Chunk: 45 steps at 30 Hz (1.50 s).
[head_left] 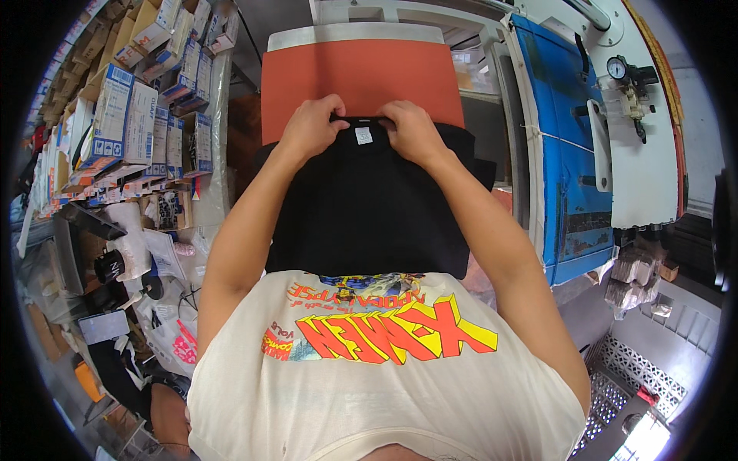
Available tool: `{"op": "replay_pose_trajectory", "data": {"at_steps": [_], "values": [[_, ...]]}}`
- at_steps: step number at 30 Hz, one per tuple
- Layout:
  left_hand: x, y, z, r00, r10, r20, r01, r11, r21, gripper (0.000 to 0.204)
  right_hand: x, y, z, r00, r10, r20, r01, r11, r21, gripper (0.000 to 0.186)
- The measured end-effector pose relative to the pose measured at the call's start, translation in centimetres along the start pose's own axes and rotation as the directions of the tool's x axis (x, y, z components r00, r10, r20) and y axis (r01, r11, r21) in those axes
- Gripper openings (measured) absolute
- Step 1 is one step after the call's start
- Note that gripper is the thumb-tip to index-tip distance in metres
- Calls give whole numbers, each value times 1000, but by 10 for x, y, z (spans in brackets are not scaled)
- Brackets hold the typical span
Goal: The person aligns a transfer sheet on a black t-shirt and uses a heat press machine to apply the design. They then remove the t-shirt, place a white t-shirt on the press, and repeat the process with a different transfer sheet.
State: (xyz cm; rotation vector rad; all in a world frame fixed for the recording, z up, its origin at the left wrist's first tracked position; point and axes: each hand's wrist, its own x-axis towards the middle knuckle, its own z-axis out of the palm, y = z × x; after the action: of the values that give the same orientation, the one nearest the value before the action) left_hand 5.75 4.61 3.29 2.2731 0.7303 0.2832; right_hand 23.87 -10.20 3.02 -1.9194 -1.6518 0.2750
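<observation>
A black T-shirt (361, 207) lies over an orange-red flat pad (361, 73), its neckline toward the pad's far end and its lower part reaching my body. My left hand (314, 129) pinches the left side of the collar between thumb and fingers. On the right side of the same collar, my right hand (411, 132) grips the fabric the same way. Between the two hands, a small white square label (364, 136) shows inside the neck. The shirt's hem is hidden where it meets my body.
Cardboard boxes (123, 115) crowd the shelf at left, above a cluttered surface with a white bag (165, 346). To the right stands a blue metal machine panel (565, 154) beside a white panel with a pressure gauge (616, 67). A pale frame (400, 11) runs behind the pad.
</observation>
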Motion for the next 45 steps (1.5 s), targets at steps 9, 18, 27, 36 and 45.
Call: {"op": "replay_pose_trajectory", "data": {"at_steps": [9,18,27,36,45], "values": [[-3,7,-4,994,-103,36,101,994,50,22,-3,-11,1,996,88,12,-86,988,-129,10],[-20,2,16,942,309,-129,-233,881,411,31,-21,-30,15,991,-27,-134,-23,935,-354,34],[-54,21,10,991,56,119,-96,926,366,72,-29,-28,-12,957,145,252,-102,979,-178,85],[-51,5,38,1000,5,30,-13,954,298,69,-39,-53,31,944,-326,53,330,935,-132,43],[-160,-41,17,610,-10,-793,-92,992,-83,30,-22,-65,47,991,-47,125,97,897,-431,45]]}}
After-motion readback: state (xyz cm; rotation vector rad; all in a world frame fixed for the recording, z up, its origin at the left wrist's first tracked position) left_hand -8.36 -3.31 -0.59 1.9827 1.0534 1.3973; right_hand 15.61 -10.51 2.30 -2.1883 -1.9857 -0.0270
